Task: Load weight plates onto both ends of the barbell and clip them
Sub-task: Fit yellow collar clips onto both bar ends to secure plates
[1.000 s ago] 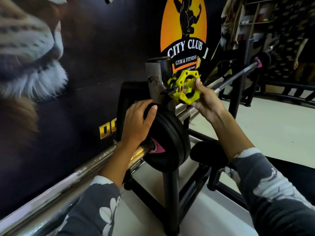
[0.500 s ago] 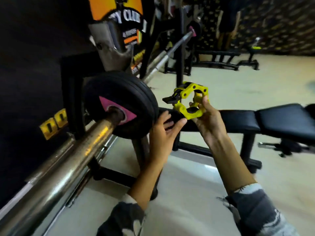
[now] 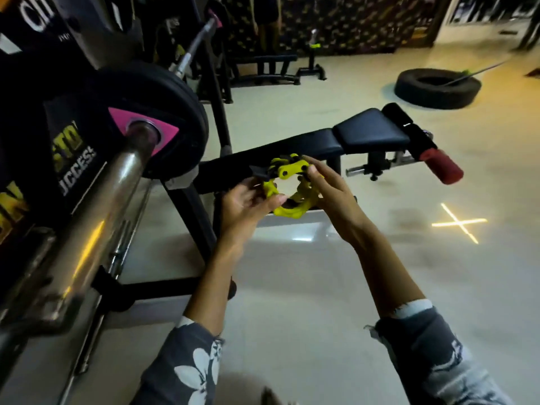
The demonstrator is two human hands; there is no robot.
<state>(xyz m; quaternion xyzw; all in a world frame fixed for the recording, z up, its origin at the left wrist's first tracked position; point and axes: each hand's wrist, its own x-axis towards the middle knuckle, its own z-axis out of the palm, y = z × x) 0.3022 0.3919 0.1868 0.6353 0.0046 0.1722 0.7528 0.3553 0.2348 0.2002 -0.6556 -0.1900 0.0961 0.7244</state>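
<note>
A: Gripping the clip (image 3: 287, 188) — which hand?
B: Both. Left hand (image 3: 244, 204) pinches its near rim, right hand (image 3: 330, 194) its far side; clear of the bar (image 3: 96, 217), right of the plates (image 3: 175, 118).

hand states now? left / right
Left hand: closed on the yellow barbell collar clip.
Right hand: closed on the same clip, opposite side.

Yellow-and-black clip (image 3: 287, 188), black plates (image 3: 175, 112) with pink triangle, grey white-flowered sleeves (image 3: 187, 366), red-tipped black bench (image 3: 368, 133).
</note>
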